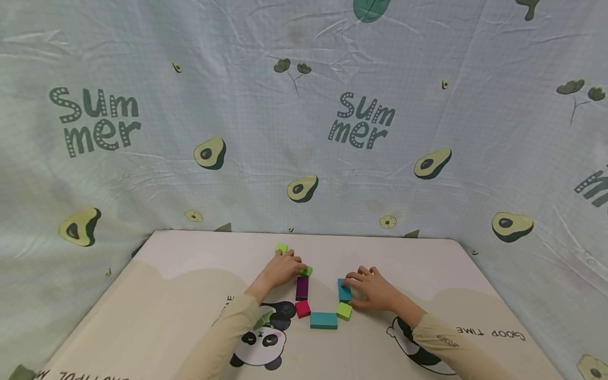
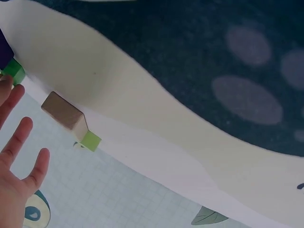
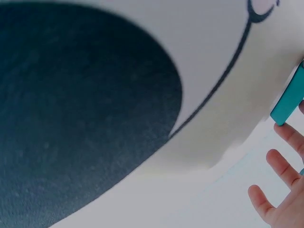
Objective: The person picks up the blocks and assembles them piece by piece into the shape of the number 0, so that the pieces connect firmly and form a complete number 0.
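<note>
My left hand (image 1: 281, 268) pinches a small green block (image 1: 307, 271) at the far end of a purple block (image 1: 302, 288). In the left wrist view its other fingers (image 2: 18, 142) are spread out. My right hand (image 1: 374, 290) holds an upright-lying teal block (image 1: 344, 290), fingertips at its far end and thumb near its close end; the thumb is hidden in the right wrist view. A red block (image 1: 302, 309), a second teal block (image 1: 324, 320) and a lime green block (image 1: 344, 311) continue the row in a U shape between the hands.
Beyond my left hand lies another lime green block (image 1: 282, 247); a wood-coloured block (image 2: 64, 111) shows beside a green face in the left wrist view. The table (image 1: 404, 258) has a panda-print cover. Behind it hangs a patterned cloth (image 1: 256, 121).
</note>
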The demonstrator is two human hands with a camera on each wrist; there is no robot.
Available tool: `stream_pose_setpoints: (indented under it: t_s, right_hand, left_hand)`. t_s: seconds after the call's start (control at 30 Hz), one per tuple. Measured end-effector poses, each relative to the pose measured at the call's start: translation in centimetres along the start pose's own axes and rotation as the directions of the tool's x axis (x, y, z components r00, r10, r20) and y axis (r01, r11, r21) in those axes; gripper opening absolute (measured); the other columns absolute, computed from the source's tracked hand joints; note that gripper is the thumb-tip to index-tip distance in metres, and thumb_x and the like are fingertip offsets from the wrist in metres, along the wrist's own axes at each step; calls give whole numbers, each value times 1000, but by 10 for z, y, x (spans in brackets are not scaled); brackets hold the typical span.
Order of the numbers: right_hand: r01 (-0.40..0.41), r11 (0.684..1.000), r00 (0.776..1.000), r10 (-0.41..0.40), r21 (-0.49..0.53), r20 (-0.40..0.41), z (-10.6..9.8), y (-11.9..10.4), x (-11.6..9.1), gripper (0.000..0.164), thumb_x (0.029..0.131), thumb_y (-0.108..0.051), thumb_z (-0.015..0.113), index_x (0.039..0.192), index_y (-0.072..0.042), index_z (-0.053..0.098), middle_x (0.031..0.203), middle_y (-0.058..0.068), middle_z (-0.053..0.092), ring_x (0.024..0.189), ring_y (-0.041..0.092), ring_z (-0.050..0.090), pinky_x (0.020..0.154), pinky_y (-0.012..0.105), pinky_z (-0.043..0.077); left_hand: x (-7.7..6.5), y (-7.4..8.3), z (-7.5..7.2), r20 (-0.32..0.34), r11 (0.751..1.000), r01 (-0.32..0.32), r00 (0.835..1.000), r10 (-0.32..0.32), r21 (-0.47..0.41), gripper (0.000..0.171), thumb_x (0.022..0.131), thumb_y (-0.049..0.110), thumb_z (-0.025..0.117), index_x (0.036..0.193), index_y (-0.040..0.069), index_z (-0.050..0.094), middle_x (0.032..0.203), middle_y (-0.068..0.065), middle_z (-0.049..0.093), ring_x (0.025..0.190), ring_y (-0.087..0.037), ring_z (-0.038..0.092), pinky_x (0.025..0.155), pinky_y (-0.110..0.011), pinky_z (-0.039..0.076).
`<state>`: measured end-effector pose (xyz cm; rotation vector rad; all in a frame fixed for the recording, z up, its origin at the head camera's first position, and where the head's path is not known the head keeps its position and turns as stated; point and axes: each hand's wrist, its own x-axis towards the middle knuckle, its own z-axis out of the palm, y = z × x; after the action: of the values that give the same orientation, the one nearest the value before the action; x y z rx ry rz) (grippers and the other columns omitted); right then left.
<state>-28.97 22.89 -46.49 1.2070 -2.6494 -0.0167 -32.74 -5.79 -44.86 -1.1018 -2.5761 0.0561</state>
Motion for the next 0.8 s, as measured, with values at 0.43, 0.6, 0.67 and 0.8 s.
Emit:
stream_pose_setpoints:
  t_s: [0.43, 0.6, 0.67, 0.8]
  right_hand:
    - [21, 999, 1000, -22, -25, -20, -1, 3, -1, 44, 78, -45, 61, 117, -24, 53, 115, -2, 56, 92, 14, 41, 70, 33, 30]
    - [27, 999, 999, -28, -29, -18, -2, 4, 0, 45, 78, -45, 61, 117, -24, 53, 115, -2, 56, 91, 14, 41, 70, 33, 30]
    - [29, 999, 999, -30, -35, -17, -1, 5, 0, 45, 79, -46, 61, 117, -24, 53, 115, -2, 55, 91, 13, 41, 69, 33, 30]
    - [24, 999, 1000, -24, -36, -4, 0, 6, 0, 45, 79, -46, 59, 118, -25, 52, 116, -2, 55, 90, 13, 40, 70, 33, 30]
  left_hand:
    - [4, 2, -2, -8, 1000, 14, 1000, -14, -18, 20, 80, 14, 63, 95, 25, 69, 92, 4, 66, 81, -16, 50, 68, -37, 41]
    - [6, 0, -2, -2, 1000, 17, 1000, -17, -11, 20, 80, 13, 63, 95, 25, 70, 93, 5, 65, 82, -16, 50, 67, -35, 41]
    - [7, -1, -2, -1, 1000, 17, 1000, -17, -11, 21, 80, 12, 63, 96, 25, 69, 94, 5, 65, 83, -16, 51, 68, -36, 42]
    - [9, -2, -6, -2, 1000, 12, 1000, -12, -25, 25, 80, 10, 63, 100, 24, 68, 96, 4, 66, 86, -18, 53, 71, -40, 45]
